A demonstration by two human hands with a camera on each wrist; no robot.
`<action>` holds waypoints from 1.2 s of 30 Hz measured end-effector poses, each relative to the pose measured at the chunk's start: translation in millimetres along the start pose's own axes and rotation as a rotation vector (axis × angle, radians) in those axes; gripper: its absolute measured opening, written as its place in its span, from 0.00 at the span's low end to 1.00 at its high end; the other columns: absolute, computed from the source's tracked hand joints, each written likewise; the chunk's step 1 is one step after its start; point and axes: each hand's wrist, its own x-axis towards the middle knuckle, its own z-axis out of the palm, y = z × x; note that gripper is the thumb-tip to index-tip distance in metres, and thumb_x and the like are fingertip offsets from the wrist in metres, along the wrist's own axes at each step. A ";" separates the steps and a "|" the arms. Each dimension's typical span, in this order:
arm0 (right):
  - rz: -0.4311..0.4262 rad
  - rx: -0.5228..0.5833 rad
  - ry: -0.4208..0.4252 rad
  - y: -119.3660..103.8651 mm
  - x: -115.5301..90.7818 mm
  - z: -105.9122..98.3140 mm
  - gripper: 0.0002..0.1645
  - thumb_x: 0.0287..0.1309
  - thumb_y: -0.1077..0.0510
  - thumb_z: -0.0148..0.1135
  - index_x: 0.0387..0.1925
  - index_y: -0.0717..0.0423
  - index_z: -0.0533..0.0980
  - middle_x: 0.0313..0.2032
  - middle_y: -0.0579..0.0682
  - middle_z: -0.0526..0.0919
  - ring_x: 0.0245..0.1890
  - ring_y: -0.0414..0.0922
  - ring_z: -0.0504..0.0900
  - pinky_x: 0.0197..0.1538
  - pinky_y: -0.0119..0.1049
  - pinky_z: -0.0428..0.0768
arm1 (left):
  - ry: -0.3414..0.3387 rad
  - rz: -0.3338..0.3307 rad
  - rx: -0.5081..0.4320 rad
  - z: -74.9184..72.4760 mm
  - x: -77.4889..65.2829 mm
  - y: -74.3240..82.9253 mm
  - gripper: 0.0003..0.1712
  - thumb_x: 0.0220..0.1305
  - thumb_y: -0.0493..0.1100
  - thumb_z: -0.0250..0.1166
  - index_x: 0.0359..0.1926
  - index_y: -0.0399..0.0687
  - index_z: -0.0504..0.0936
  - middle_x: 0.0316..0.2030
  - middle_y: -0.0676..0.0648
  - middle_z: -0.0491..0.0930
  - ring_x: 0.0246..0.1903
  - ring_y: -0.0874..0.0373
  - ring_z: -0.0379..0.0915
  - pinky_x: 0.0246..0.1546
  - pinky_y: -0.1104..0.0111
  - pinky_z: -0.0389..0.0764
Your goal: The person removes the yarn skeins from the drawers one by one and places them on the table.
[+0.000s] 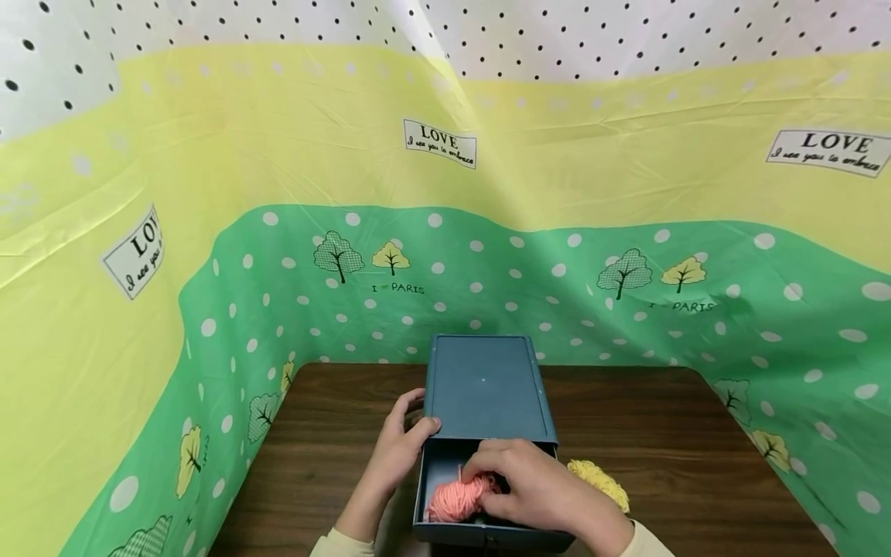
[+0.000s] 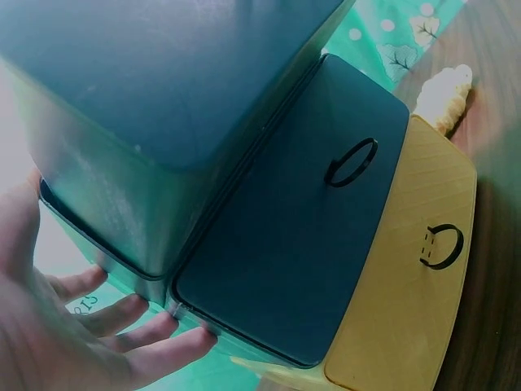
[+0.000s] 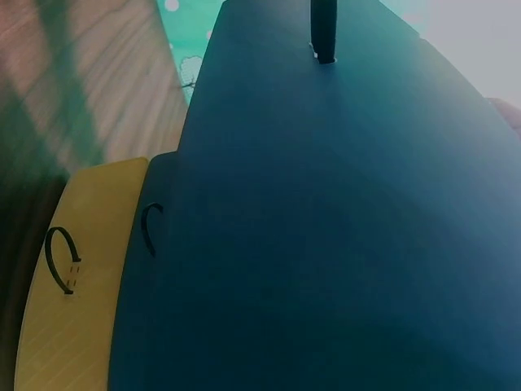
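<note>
A blue drawer cabinet point(image 1: 487, 391) stands on the table with its top drawer point(image 1: 440, 468) pulled out toward me. Inside that drawer lies a bundle of pink yarn point(image 1: 452, 501). My right hand point(image 1: 525, 480) reaches in from the right and pinches the yarn at its right end; part of the bundle is hidden behind the fingers. The left hand point(image 1: 400, 445) rests against the cabinet's left side, thumb at the top front corner. In the left wrist view, its extended fingers point(image 2: 155, 332) touch the side near the lower drawers.
Beneath the pulled-out drawer are a closed blue drawer point(image 2: 285, 220) and a closed yellow drawer point(image 2: 407, 269), each with a black loop pull. A bundle of yellow yarn point(image 1: 600, 483) lies on the brown table point(image 1: 668, 464) right of the cabinet. A patterned curtain point(image 1: 557, 294) surrounds the table.
</note>
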 end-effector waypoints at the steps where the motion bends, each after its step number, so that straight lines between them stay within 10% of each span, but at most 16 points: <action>1: -0.002 0.006 0.002 0.2 -0.6 -0.5 0.16 0.60 0.63 0.69 0.44 0.37 0.84 0.39 0.32 0.81 0.32 0.30 0.74 0.35 0.25 0.76 | 0.000 -0.001 0.002 0.3 0.1 0.3 0.34 0.67 0.42 0.63 0.72 0.44 0.67 0.67 0.36 0.69 0.64 0.39 0.70 0.52 0.59 0.80; 36: -0.074 0.059 0.302 -10.4 -43.3 -35.1 0.18 0.61 0.63 0.72 0.43 0.35 0.82 0.39 0.33 0.82 0.32 0.33 0.77 0.34 0.29 0.79 | 0.050 0.000 0.048 6.9 -6.7 3.5 0.33 0.66 0.43 0.64 0.71 0.46 0.68 0.66 0.37 0.70 0.63 0.40 0.70 0.52 0.55 0.80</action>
